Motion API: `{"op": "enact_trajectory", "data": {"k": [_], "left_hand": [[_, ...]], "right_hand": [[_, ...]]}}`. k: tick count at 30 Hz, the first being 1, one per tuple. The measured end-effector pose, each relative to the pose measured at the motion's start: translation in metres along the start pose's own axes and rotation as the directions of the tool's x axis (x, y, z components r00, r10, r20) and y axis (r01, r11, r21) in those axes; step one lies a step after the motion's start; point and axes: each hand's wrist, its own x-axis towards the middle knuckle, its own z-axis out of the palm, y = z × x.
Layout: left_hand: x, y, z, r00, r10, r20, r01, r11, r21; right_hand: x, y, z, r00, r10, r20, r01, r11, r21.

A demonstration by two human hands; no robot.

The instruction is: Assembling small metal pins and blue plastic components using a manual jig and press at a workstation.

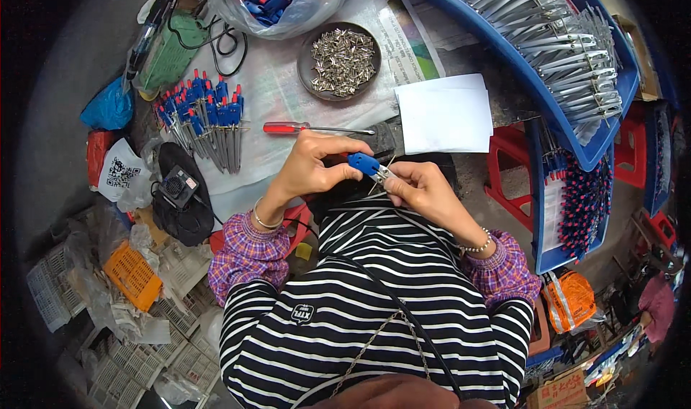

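One blue plastic handle piece (363, 164) joined to one silvery metal part (382, 174) sits between our two hands: our left hand (317, 166) pinches the blue end, our right hand (426, 187) the metal, elbows bent. Beyond our left hand lie one red-handled screwdriver (296, 128) and one round dark bowl (305, 64) of many small silvery pins (342, 61).

We've got a blue plastic piece (364, 164), slanted, its right end against a silvery metal part (384, 174); both on our side of the screwdriver (318, 128).
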Motion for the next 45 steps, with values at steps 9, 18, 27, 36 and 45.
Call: {"op": "enact_trajectory", "data": {"k": [9,18,27,36,45], "left_hand": [[0.004,0.001,0.001,0.997,0.067,0.027,-0.067,0.998,-0.022],[0.003,0.004,0.005,0.999,0.033,-0.002,-0.033,0.999,-0.015],[0.002,0.004,0.011,1.0,0.019,0.002,-0.019,0.999,-0.04],[-0.003,0.001,0.008,0.999,-0.036,-0.024,0.035,0.998,-0.046],[-0.003,0.001,0.008,0.998,-0.062,-0.021,0.06,0.995,-0.084]], "right_hand": [[0.0,-0.003,-0.002,1.0,-0.006,-0.028,0.004,0.999,-0.054],[-0.001,-0.001,-0.001,0.999,0.01,-0.033,-0.01,1.0,-0.013],[-0.001,-0.003,-0.004,1.0,-0.004,-0.017,0.004,0.999,-0.044],[-0.001,0.0,-0.005,1.0,0.003,-0.015,-0.003,1.0,-0.004],[0.0,-0.002,-0.003,1.0,-0.005,-0.014,0.005,1.0,0.009]]}}
